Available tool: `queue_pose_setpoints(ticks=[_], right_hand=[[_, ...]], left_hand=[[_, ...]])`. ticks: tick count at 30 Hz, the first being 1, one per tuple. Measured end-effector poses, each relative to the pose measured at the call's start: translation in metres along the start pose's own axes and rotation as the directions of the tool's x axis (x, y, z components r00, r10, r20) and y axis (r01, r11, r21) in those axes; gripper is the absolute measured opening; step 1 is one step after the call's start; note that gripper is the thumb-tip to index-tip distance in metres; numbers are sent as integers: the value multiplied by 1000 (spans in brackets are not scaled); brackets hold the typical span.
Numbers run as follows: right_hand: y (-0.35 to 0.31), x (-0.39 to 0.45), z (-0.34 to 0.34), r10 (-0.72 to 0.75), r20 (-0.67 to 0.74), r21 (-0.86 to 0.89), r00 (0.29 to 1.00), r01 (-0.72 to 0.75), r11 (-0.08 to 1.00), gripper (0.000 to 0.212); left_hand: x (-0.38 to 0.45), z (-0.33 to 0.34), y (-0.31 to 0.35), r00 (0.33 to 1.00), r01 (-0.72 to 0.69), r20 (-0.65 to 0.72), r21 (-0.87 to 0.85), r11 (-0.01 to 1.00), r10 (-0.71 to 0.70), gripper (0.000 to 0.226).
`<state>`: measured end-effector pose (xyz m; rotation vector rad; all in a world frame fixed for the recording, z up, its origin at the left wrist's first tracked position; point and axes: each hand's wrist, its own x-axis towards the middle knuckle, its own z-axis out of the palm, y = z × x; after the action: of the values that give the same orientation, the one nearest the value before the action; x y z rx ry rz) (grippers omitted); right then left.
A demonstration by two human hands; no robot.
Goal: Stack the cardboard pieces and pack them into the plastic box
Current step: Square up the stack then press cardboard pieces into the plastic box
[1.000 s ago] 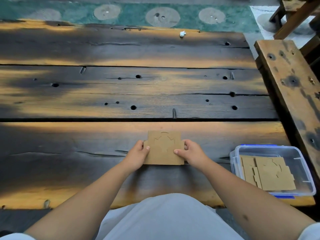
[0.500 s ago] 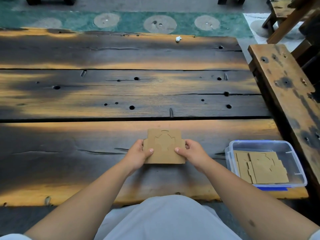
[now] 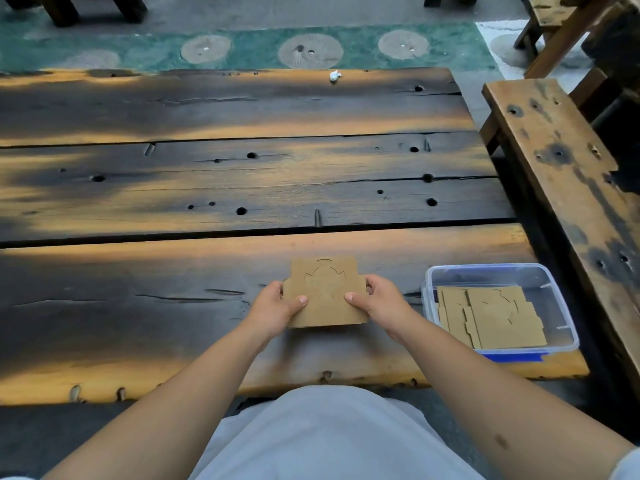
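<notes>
A small stack of brown die-cut cardboard pieces [image 3: 325, 289] is held between both hands just above the near plank of the wooden table. My left hand [image 3: 275, 308] grips its left edge with the thumb on top. My right hand [image 3: 379, 301] grips the right edge the same way. To the right stands a clear plastic box [image 3: 554, 282] with a blue base, near the table's front right corner. Inside it lie more cardboard pieces [image 3: 491, 317], flat and slightly fanned.
The dark, weathered plank table [image 3: 242, 188] stretches ahead, with holes and cracks. A wooden bench [image 3: 568, 174] runs along the right side. A small white scrap [image 3: 334, 76] lies at the far edge. My lap sits against the table's near edge.
The hands and the cardboard stack hold nearly the same pose. The view has tilted, so the box and table appear shifted slightly left and up.
</notes>
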<state>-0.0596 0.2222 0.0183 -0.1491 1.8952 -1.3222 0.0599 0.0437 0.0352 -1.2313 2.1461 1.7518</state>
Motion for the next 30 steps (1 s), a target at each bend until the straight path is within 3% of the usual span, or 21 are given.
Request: queue_pose_setpoints(ticks=[15, 30], right_hand=[[26, -47, -52, 21, -95, 42, 995, -17, 999, 23], [41, -117, -96, 108, -380, 4, 919, -116, 993, 18]], left_hand=[[-30, 56, 22, 996, 13, 83, 104, 994, -21, 30], [-58, 113, 44, 964, -27, 267, 114, 993, -5, 25]])
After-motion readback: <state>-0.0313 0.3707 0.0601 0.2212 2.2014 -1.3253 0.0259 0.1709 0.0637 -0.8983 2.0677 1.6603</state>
